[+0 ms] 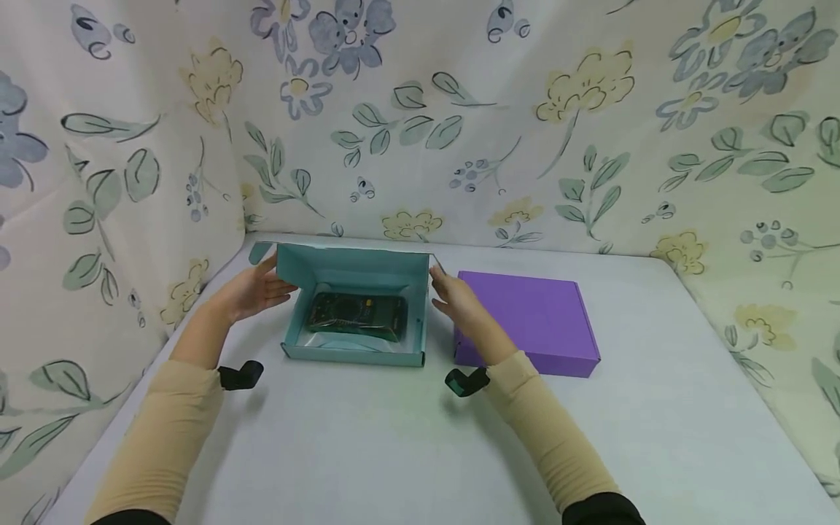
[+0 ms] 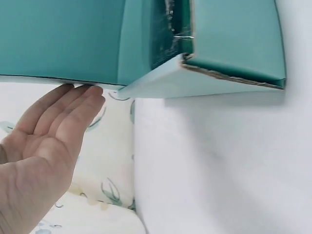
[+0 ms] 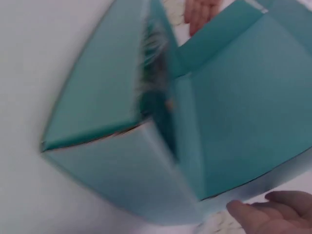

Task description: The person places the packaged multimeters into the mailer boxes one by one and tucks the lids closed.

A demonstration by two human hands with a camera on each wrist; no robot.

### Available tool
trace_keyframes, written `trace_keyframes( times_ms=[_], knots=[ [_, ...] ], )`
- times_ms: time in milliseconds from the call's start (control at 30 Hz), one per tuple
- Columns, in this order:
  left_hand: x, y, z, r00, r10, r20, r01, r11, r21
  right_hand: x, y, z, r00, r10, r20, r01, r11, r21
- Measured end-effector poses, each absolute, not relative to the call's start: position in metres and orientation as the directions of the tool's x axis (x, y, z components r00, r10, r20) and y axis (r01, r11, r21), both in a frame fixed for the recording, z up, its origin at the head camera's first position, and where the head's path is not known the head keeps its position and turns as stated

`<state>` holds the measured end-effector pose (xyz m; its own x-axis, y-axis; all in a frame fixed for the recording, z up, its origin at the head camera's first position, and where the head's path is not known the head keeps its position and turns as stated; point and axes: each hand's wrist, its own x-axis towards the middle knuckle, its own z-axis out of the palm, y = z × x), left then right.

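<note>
A teal cardboard box (image 1: 354, 357) stands on the table with its lid (image 1: 367, 264) raised at the back. Inside lies a dark, flat device (image 1: 357, 315) in clear plastic; its exact kind is unclear. My left hand (image 1: 259, 292) is at the lid's left side, and in the left wrist view its straight fingers (image 2: 80, 109) meet the lid's edge. On the other side is my right hand (image 1: 459, 299), fingers extended by the lid's right edge. The right wrist view, somewhat blurred, has the right fingertips (image 3: 239, 207) right at that edge.
A closed purple box (image 1: 525, 313) lies just right of the teal one, partly behind my right forearm. The white table (image 1: 367, 445) meets a flower-patterned cloth (image 1: 407, 168) at the back and sides. Small dark wrist cameras (image 1: 241, 375) project inward from both wrists.
</note>
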<state>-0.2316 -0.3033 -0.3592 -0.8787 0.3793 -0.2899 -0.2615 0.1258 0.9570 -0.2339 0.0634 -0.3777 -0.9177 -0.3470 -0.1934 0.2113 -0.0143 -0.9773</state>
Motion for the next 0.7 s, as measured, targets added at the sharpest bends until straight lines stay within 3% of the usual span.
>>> trace_keyframes(
  times_ms=[300,467,600,700],
  knots=[
    [-0.228,-0.310,-0.348,-0.914,0.333,-0.231,-0.170,0.204,0.964,-0.222,0.073,-0.359,-0.909,-0.399,-0.121,0.175,-0.103,-0.979],
    [-0.224,-0.315,-0.350,-0.892,0.396,-0.219,-0.207,0.074,0.976,-0.220,0.082,-0.362,-0.892,-0.431,-0.135,0.245,-0.210,-0.946],
    [-0.219,-0.323,-0.354,-0.842,0.481,-0.246,-0.307,-0.051,0.950,-0.217,0.084,-0.367,-0.849,-0.508,-0.149,0.204,-0.053,-0.978],
    [-0.216,-0.327,-0.358,-0.810,0.528,-0.257,-0.285,0.030,0.958,-0.212,0.083,-0.373,-0.823,-0.544,-0.162,0.142,0.080,-0.987]
  ],
)
